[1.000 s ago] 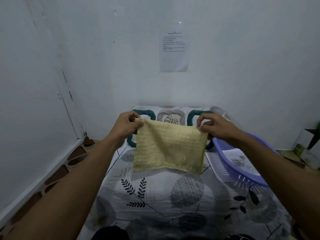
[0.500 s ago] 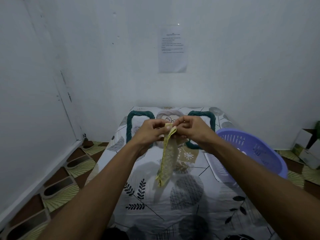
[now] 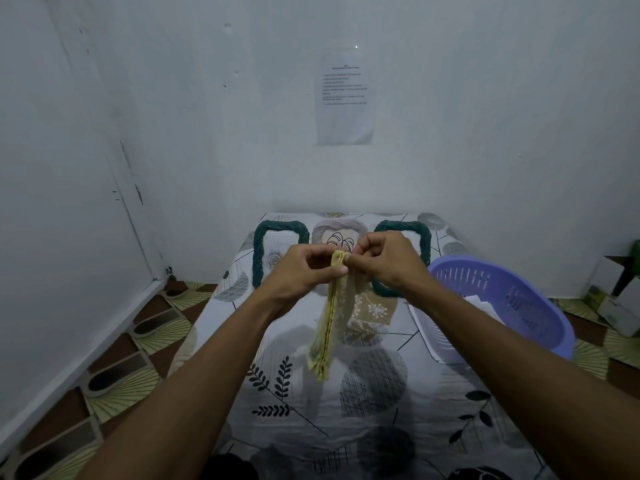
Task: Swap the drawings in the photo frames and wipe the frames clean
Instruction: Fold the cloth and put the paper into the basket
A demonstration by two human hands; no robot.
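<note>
A yellow cloth (image 3: 329, 327), folded in half, hangs down from both my hands above the table. My left hand (image 3: 301, 268) and my right hand (image 3: 384, 259) pinch its top corners together at the middle. Behind them two photo frames with dark green woven rims lie flat at the table's far end: the left frame (image 3: 259, 258) shows a pale drawing, and the right frame (image 3: 424, 242) is mostly hidden behind my right hand.
The table (image 3: 381, 420) has a white cover printed with leaves and grey circles. A purple plastic basket (image 3: 540, 306) with papers in and under it sits at the right edge. White walls close in behind and left; a printed sheet (image 3: 344, 98) hangs on the back wall.
A second ago the cloth was stretched flat between my hands held apart. My hands came together and folded it in half; since half a second ago it hangs much the same.
</note>
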